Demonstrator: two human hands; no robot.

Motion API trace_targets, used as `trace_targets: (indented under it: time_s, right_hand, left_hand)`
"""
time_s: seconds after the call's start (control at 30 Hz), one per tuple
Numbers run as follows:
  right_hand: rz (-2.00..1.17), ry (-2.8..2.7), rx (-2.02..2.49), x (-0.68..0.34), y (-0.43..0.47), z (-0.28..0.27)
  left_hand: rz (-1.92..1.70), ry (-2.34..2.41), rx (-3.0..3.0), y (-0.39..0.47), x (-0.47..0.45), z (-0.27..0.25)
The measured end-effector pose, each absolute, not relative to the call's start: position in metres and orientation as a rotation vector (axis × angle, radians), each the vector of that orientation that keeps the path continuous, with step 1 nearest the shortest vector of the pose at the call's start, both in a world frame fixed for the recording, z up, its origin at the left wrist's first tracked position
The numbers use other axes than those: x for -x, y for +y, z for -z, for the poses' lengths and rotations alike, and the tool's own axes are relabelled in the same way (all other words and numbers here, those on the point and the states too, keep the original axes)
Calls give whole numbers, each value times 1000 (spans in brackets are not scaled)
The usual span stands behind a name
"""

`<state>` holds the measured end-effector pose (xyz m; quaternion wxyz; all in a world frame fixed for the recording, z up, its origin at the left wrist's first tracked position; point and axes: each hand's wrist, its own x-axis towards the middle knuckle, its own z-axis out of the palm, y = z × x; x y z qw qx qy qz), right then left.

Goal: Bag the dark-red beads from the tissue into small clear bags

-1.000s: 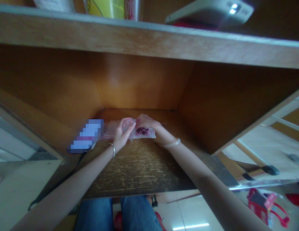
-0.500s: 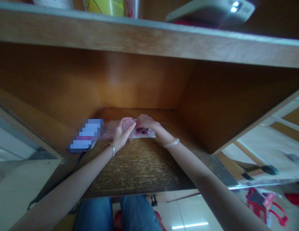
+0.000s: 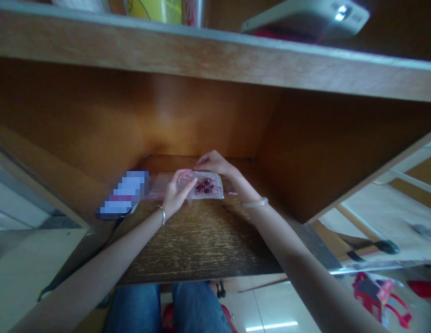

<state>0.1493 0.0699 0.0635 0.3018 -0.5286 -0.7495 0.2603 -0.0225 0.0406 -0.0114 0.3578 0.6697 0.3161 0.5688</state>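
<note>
A clear plastic box (image 3: 218,196) lies on the dark wooden desk top (image 3: 201,240). Pink and dark beads (image 3: 207,186) are inside its right part. At the box's middle is my left hand (image 3: 178,190), with fingers curled and thumb bent towards them; whatever is between the fingertips is too small to make out. Just above the box's far edge, my right hand (image 3: 215,163) is closed in a pinch pointing left, and what it holds cannot be made out. A short row of pink beads (image 3: 232,192) lies right of the box, beneath my right forearm.
Left of the box stands a blurred-out phone-like slab (image 3: 125,194) with a dark cable (image 3: 111,233). Wooden side walls and a back panel (image 3: 208,120) enclose the desk. Overhead runs a shelf edge (image 3: 201,58), with a pale device (image 3: 305,18) on it.
My right hand has lifted up and away from over the box, uncovering more beads and the short bead row to the right. My left hand stays nearly still.
</note>
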Motion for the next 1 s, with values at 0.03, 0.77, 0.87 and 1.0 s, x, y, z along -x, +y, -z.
trace_targets:
  time_s: [0.03, 0.77, 0.87, 1.0]
  right_hand:
    - [-707, -1979, 1327, -151, 69, -69]
    - [-724, -2097, 1216, -150, 60, -86]
    - [-655, -2047, 1348, -150, 68, -74]
    - [-638, -2028, 1640, -150, 75, -52]
  left_hand:
    - [-1467, 816, -1731, 40, 22, 11]
    - [-1467, 835, -1744, 39, 23, 10]
    - [-1468, 833, -1733, 40, 23, 11]
    - [-1470, 818, -1720, 40, 23, 10]
